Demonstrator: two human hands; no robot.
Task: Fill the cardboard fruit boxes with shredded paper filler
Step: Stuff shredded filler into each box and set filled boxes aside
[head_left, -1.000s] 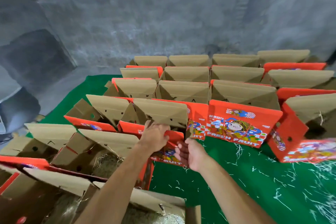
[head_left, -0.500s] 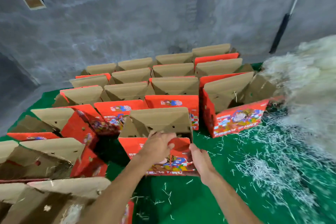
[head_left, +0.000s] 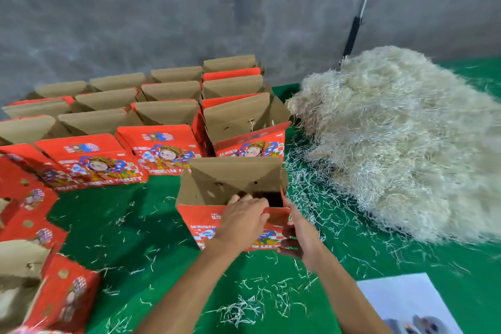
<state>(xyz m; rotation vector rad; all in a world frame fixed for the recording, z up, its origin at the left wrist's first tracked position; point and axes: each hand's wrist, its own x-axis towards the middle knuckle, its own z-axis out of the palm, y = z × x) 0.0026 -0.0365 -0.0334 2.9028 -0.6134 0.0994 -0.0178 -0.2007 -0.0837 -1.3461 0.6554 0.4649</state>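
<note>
**Both hands on one open fruit box beside the filler heap**

We hold an open red fruit box (head_left: 233,198) that stands alone on the green bench (head_left: 151,225), set a little forward of the rows of other boxes (head_left: 162,116). Our left hand (head_left: 241,222) lies over its near wall, fingers curled over the top edge and reaching into the opening. Our right hand (head_left: 298,238) grips the box's near right corner, thumb on the red front and fingers wrapped round the side. The brown back flap stands upright and the inside of the box looks dark; we cannot tell whether any filler lies at the bottom.

The heap of shredded paper filler (head_left: 393,138) sits on the bench to the right, near the box but not touching it, with loose strands scattered across the green cover between them and in front of us. The rows of boxes behind and to the left stand open with flaps up. At lower left another box (head_left: 54,293) shows pale filler inside. A white sheet (head_left: 401,304) lies at the lower right corner.
</note>
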